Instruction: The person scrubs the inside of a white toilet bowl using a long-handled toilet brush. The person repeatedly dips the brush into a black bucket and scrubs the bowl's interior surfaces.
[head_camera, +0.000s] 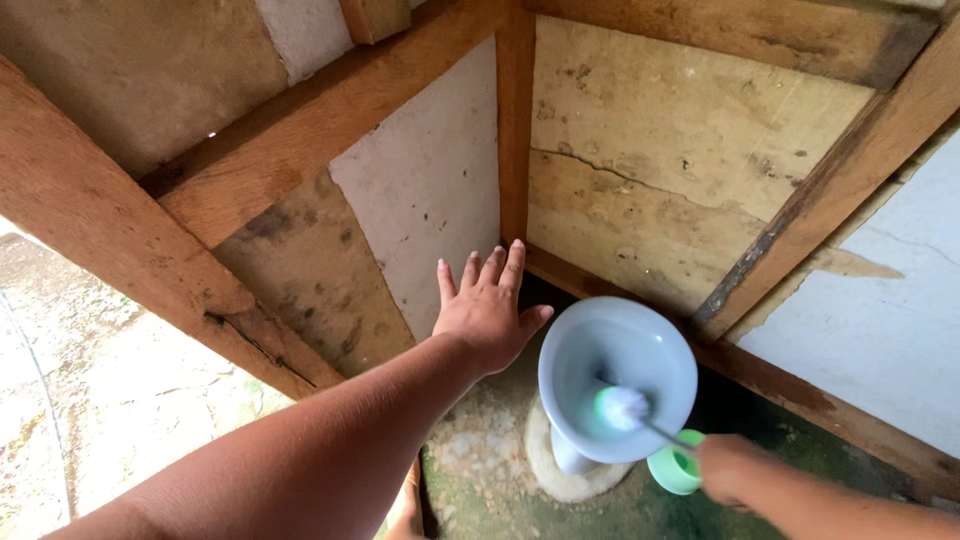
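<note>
Your left hand (487, 308) is flat and spread wide, palm pressed against the pale wall panel (425, 190) just beside the upright wooden post (515, 130); it holds nothing. Your right hand (728, 468) sits low at the right, its grip closed round the handle of a toilet brush (625, 407). The thin handle runs up and left from your fist, and the white and green bristle head rests inside the bowl (617, 375), near its front wall. The bowl is white, standing on a rough pale base in the corner where the two walls meet. A green brush holder (672, 470) stands on the mossy floor (500, 490), just beside the bowl and touching your right hand.
</note>
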